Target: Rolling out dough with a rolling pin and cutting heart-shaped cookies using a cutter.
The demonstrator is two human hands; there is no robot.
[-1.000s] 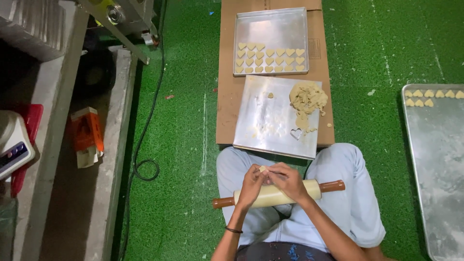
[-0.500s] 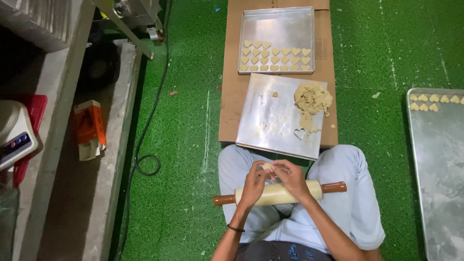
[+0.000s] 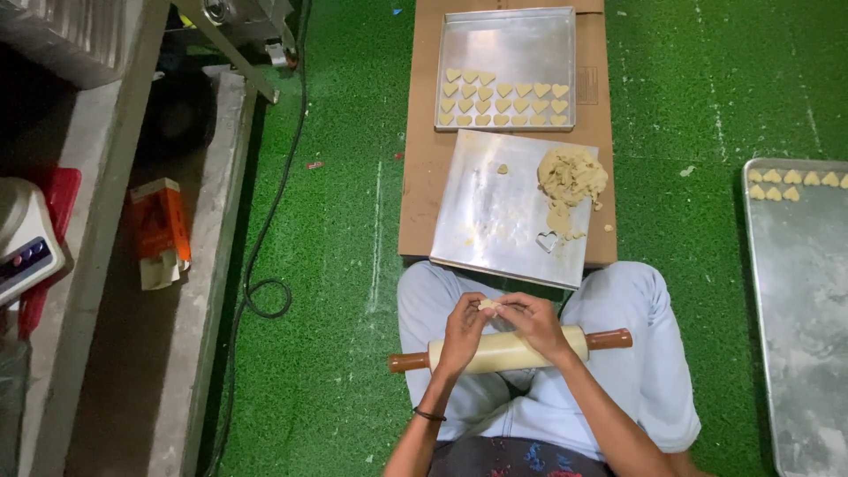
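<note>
I sit cross-legged on green turf. My left hand (image 3: 463, 334) and my right hand (image 3: 532, 322) meet over my lap, pinching a small piece of pale dough (image 3: 487, 305) between the fingertips. Under both hands a cream rolling pin (image 3: 508, 351) with brown handles lies across my legs. Just ahead is a metal work sheet (image 3: 495, 212) carrying a crumbly dough lump (image 3: 570, 177) and a heart-shaped wire cutter (image 3: 548, 240). Beyond it a baking tray (image 3: 508, 44) holds rows of heart-shaped dough pieces (image 3: 503, 99).
Both trays rest on a strip of cardboard (image 3: 415, 177). Another metal tray (image 3: 799, 309) with a few hearts lies at the right. A black cable (image 3: 265, 265) runs down the turf at left, beside a concrete ledge, an orange carton (image 3: 159, 231) and a white appliance (image 3: 22, 243).
The view has shifted slightly. My hands stay together over the rolling pin, still working the small piece of dough; nothing else has moved.
</note>
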